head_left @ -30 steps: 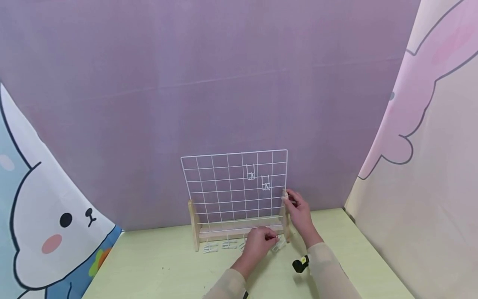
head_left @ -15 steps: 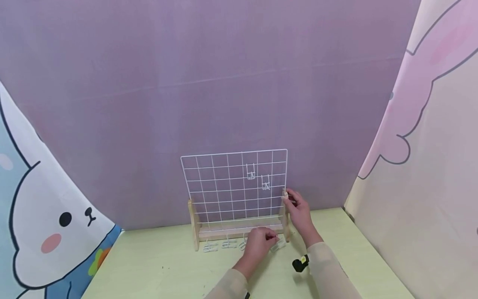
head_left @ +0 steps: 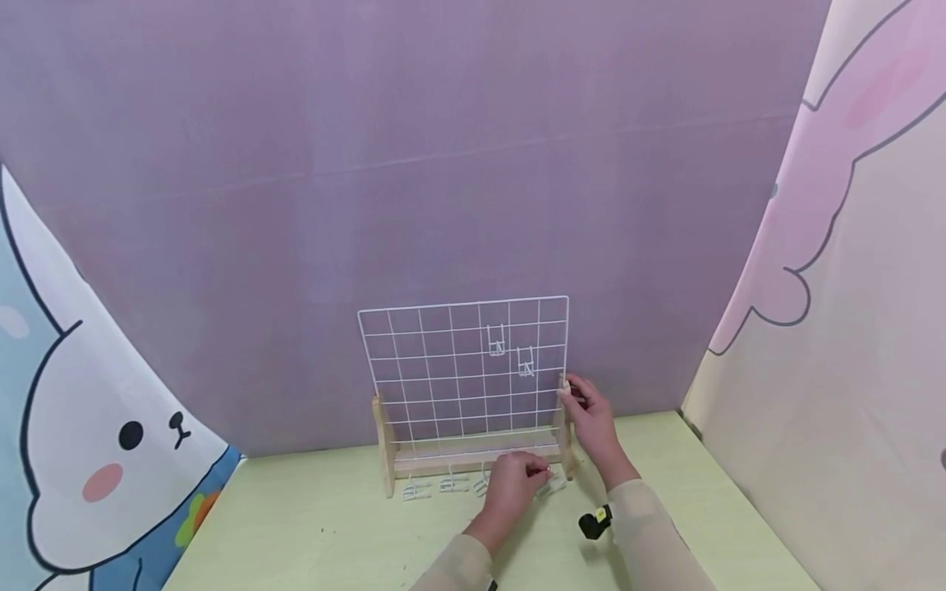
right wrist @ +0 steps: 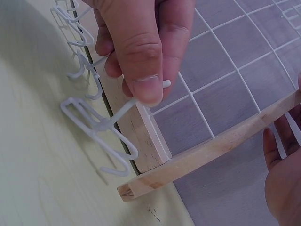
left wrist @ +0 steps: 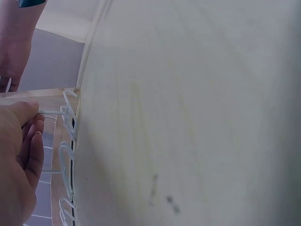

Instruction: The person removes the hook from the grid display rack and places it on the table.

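A white wire grid (head_left: 443, 369) stands upright in a wooden stand (head_left: 473, 460) on the pale green table (head_left: 310, 533). Two white hooks (head_left: 496, 341) hang on the grid's upper right. My left hand (head_left: 543, 471) is in front of the stand's right end and pinches the stem of a white hook (head_left: 551, 486) between thumb and fingers. The right wrist view shows that pinch from close by: the left hand (right wrist: 146, 89), the hook (right wrist: 99, 127) low against the table beside the stand's wooden foot (right wrist: 146, 136). My right hand (head_left: 572, 396) grips the stand's right post.
Several loose white hooks (head_left: 416, 490) lie in a row on the table along the stand's front. A purple backdrop (head_left: 443, 164) stands close behind the grid, with cartoon-printed panels at left (head_left: 89, 427) and right (head_left: 850, 287). A black device (head_left: 594, 521) sits at my right wrist.
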Motion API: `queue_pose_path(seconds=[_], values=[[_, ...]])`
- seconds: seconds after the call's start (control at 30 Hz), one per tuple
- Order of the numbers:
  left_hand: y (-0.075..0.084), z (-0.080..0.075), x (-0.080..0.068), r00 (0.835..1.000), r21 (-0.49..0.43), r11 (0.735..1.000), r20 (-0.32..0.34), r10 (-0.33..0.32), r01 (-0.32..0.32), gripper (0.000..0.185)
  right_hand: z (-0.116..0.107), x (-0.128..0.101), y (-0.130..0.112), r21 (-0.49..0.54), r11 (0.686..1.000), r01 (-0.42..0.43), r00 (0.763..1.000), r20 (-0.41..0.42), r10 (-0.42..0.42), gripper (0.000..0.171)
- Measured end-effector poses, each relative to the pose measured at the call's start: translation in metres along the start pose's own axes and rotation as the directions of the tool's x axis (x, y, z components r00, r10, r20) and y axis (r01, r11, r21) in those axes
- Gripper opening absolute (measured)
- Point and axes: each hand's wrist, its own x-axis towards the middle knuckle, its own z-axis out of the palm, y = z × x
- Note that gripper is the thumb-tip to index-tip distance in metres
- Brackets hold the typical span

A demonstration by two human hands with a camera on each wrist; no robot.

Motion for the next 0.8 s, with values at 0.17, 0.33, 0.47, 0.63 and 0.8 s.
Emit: queue_pose_path(seconds=[0.17, 0.33, 0.47, 0.63, 0.8], values=[[0.0, 0.001, 0.0, 1.0, 0.0, 1.0, -0.006, -0.007, 0.007, 0.006, 0.002, -0.005, -0.018, -0.005, 1.0, 0.019, 1.0, -0.006, -0.019, 0.034], [0.001, 0.002, -0.001, 1.0, 0.017, 1.0, -0.019, 0.003, -0.002, 0.007, 0.004, 0.002, 0.007, -0.014, 0.999, 0.032, 0.999, -0.035, -0.033, 0.034], [0.001, 0.002, -0.001, 1.0, 0.015, 1.0, -0.024, -0.009, 0.01, 0.007, 0.002, 0.005, 0.016, -0.02, 0.999, 0.028, 0.999, -0.031, -0.029, 0.034], [-0.001, 0.003, -0.001, 0.998, 0.007, 0.998, -0.009, -0.058, 0.058, 0.006, 0.0, 0.003, 0.014, -0.024, 0.998, 0.052, 0.999, -0.014, -0.052, 0.033], [0.0, 0.002, -0.001, 0.998, 0.002, 0.998, -0.015, -0.063, 0.063, 0.007, -0.001, 0.003, 0.015, -0.024, 0.999, 0.029, 1.0, -0.01, -0.029, 0.033]])
